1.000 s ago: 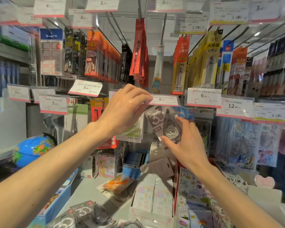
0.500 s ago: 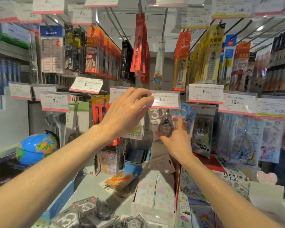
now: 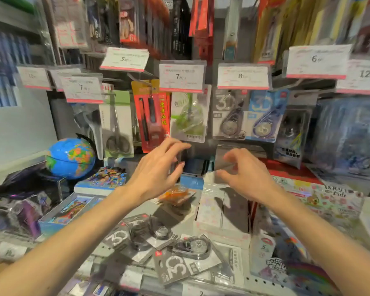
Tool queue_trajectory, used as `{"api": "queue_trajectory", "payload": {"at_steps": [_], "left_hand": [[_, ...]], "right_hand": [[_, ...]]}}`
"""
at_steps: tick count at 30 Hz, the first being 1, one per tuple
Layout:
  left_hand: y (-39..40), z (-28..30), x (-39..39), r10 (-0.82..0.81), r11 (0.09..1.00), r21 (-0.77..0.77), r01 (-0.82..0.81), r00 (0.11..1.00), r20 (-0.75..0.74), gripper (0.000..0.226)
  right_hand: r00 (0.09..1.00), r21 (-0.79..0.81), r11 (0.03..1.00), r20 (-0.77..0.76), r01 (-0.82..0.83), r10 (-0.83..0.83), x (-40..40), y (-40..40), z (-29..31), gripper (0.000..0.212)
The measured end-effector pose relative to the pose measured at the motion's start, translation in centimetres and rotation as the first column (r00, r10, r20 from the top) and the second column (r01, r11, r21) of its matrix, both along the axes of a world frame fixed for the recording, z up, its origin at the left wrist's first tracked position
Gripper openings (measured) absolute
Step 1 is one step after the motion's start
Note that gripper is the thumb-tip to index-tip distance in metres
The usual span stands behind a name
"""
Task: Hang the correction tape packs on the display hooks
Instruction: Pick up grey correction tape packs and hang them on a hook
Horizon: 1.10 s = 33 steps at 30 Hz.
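A grey correction tape pack (image 3: 228,116) hangs on a display hook under the 8 price tag (image 3: 242,76), with a blue pack (image 3: 265,118) beside it on the right. Several more grey packs (image 3: 179,253) lie loose on the shelf near the front edge. My left hand (image 3: 158,171) and my right hand (image 3: 244,176) hover below the hanging packs, fingers loosely curled, holding nothing and touching nothing.
A green pack (image 3: 188,116), a red pen pack (image 3: 152,116) and scissors (image 3: 116,124) hang to the left. A globe (image 3: 71,158) stands at left. Boxes of stickers and cards (image 3: 220,204) fill the shelf under my hands.
My right hand has let go of the grey pack, which now hangs on the hook. Both hands have dropped away from the hook and the view has tilted down.
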<state>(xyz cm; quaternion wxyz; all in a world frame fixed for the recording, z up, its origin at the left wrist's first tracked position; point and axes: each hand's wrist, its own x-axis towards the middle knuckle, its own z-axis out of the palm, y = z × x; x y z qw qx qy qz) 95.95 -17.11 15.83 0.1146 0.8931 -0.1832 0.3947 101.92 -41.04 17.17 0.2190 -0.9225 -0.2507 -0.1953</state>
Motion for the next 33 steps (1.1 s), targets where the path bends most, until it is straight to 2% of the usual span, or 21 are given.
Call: {"api": "queue_trajectory", "payload": {"at_steps": [3, 6, 9, 12, 18, 22, 25, 27, 30, 33], "left_hand": [[2.0, -4.2, -0.2, 0.070, 0.998, 0.022, -0.067, 0.944, -0.322, 0.033], [3.7, -6.8, -0.6, 0.156, 0.988, 0.101, -0.120, 0.811, -0.564, 0.038], [4.5, -8.4, -1.3, 0.160, 0.987, 0.117, -0.109, 0.726, -0.669, 0.041], [4.8, -9.3, -2.1, 0.145, 0.988, 0.147, -0.053, 0.673, -0.726, 0.041], [5.2, -9.7, -2.9, 0.099, 0.995, 0.095, -0.043, 0.659, -0.745, 0.035], [5.6, -9.8, -2.8, 0.131, 0.991, 0.111, -0.073, 0.647, -0.751, 0.037], [5.6, -9.2, -3.0, 0.108, 0.993, 0.055, -0.102, 0.650, -0.752, 0.044], [5.3, -8.4, -3.2, 0.059, 0.990, -0.047, -0.135, 0.684, -0.727, 0.039], [4.1, -6.3, -3.3, -0.105, 0.935, -0.321, -0.154, 0.741, -0.663, 0.028], [1.7, -3.5, -3.2, -0.275, 0.829, -0.548, -0.110, 0.773, -0.572, 0.023]], "right_hand": [[0.964, -0.273, 0.940, -0.223, -0.206, 0.146, -1.5, 2.1, -1.6, 0.036], [0.869, -0.375, 0.835, -0.443, -0.402, 0.220, -2.7, 3.8, -3.9, 0.040], [0.795, -0.429, 0.756, -0.575, -0.495, 0.195, -3.3, 4.8, -5.3, 0.056], [0.757, -0.462, 0.707, -0.634, -0.536, 0.159, -3.3, 5.1, -6.3, 0.067], [0.778, -0.497, 0.692, -0.611, -0.523, 0.148, -3.5, 4.8, -6.7, 0.065], [0.805, -0.535, 0.685, -0.580, -0.494, 0.128, -3.7, 4.1, -4.7, 0.070], [0.831, -0.557, 0.693, -0.545, -0.459, 0.112, -3.9, 3.1, -2.5, 0.071], [0.861, -0.559, 0.721, -0.498, -0.410, 0.104, -4.0, 2.2, -1.1, 0.065], [0.924, -0.493, 0.821, -0.368, -0.288, 0.103, -4.0, 0.8, 0.6, 0.057], [0.968, -0.292, 0.943, -0.233, -0.161, 0.093, -3.7, -0.3, 1.4, 0.055]]}}
